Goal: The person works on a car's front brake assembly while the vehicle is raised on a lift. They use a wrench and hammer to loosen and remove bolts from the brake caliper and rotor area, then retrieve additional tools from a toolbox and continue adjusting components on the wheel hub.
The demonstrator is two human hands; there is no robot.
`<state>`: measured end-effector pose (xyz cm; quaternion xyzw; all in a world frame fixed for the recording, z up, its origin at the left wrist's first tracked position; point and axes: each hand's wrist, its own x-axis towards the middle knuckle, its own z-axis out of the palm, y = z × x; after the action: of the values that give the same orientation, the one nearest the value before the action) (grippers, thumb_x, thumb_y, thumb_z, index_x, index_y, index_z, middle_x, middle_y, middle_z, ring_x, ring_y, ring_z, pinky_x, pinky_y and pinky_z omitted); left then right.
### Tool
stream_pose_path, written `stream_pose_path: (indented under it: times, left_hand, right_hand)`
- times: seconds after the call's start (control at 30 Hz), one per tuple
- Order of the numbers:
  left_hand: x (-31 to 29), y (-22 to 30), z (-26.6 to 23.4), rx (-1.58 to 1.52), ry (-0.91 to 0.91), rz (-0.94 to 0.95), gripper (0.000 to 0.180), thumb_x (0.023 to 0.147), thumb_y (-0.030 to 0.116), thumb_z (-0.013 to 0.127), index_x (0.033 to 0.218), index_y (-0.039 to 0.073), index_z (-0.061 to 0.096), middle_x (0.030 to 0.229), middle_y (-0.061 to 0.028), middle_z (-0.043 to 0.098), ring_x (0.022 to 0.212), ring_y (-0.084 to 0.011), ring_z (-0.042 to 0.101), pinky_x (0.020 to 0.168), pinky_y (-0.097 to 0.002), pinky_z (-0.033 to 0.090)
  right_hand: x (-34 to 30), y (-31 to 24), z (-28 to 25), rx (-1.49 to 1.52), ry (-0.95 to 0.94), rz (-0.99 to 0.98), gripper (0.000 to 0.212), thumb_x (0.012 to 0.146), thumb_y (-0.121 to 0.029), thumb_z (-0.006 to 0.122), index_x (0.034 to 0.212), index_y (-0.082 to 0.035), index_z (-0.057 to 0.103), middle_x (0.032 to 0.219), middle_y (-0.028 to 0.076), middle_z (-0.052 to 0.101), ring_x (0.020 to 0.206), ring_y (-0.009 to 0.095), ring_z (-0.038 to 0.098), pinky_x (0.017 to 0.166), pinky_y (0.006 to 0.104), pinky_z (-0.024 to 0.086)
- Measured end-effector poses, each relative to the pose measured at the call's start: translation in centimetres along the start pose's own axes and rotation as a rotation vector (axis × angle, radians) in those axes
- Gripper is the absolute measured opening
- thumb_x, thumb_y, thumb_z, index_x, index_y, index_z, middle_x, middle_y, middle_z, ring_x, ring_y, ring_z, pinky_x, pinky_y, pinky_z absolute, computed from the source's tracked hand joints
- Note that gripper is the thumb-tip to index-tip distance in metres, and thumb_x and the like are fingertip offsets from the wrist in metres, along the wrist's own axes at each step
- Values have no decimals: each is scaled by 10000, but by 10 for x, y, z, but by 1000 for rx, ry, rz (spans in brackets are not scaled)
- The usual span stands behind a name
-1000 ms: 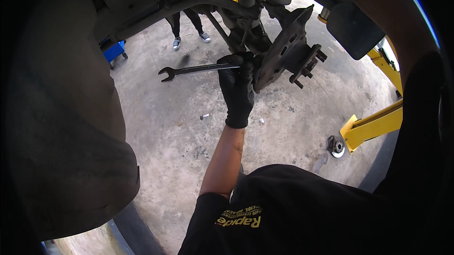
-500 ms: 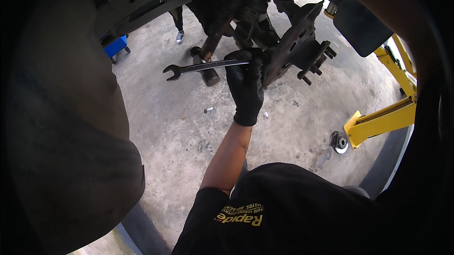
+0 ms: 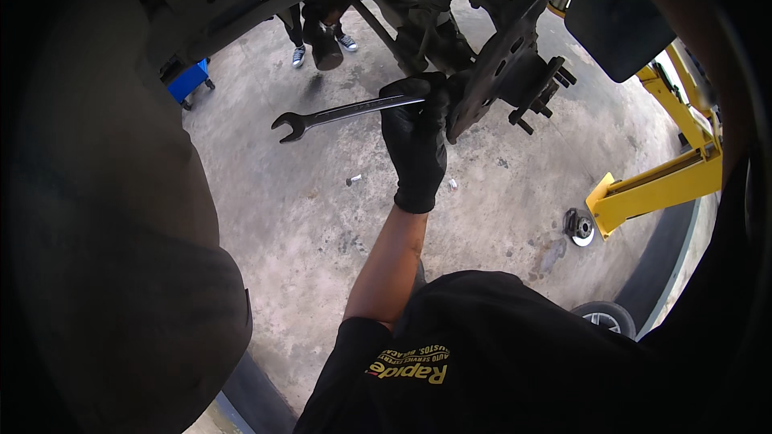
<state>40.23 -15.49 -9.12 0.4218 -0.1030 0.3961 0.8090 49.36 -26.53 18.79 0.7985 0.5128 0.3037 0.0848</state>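
Observation:
My left hand (image 3: 414,140), in a black glove, is closed around a silver open-end wrench (image 3: 342,112). The wrench points left with its jaw free; its other end is hidden in the glove. Right beside the fingers is a rusty backing plate (image 3: 503,64), with a studded wheel hub (image 3: 547,96) on its right. Above and left of the wrench hangs a dark hammer head (image 3: 326,49); its handle fades into the dark parts overhead, and I cannot see what holds it. My right arm (image 3: 683,8) rises along the right rim; its hand is out of view.
A yellow lift arm (image 3: 651,193) stands on the right, with a removed hub or disc part (image 3: 579,226) by its foot. A wheel (image 3: 605,318) lies lower right. Far left is a blue cart (image 3: 189,80). A person's shoes (image 3: 298,56) show beyond the hammer. Dark bodywork (image 3: 121,217) fills the left.
The hammer head has moved up and left, away from the wrench. My left hand keeps its hold on the wrench, nearly in place. The view has shifted slightly, showing more of the wheel.

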Motion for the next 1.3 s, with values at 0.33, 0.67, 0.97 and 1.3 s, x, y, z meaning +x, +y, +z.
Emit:
stream_pose_path:
  times: [0.33,0.67,0.97,1.3]
  left_hand:
    - [69,114,-75,-577,-351,-77,485,1057,538,400,986,137,664,992,-90,678,1063,-290,593,1002,-446,401]
    - [63,108,-60,-615,-191,-54,554,1077,418,411,569,198,407,473,55,357,420,-106,291,466,-296,304]
    - [28,135,14,-572,145,91,478,1054,368,460,612,206,376,491,47,302,403,-107,250,400,-274,231]
    - [-68,83,72,223,102,666,311,1086,320,404,880,96,464,725,-66,497,645,-177,474,656,-384,476]
  right_hand:
    - [-11,-3,0,21,24,5,294,892,-403,690,955,-116,674,735,140,673,697,309,694,645,452,541]
    - [-41,-15,51,-1,402,4,265,834,-390,725,845,-127,688,682,121,672,651,350,671,605,468,520]
    - [-46,-12,65,60,550,-25,289,828,-391,724,820,-104,689,732,152,688,694,363,680,659,485,532]
    - [-53,-15,55,102,394,78,311,859,-419,691,879,-110,723,792,153,710,763,368,702,710,494,541]
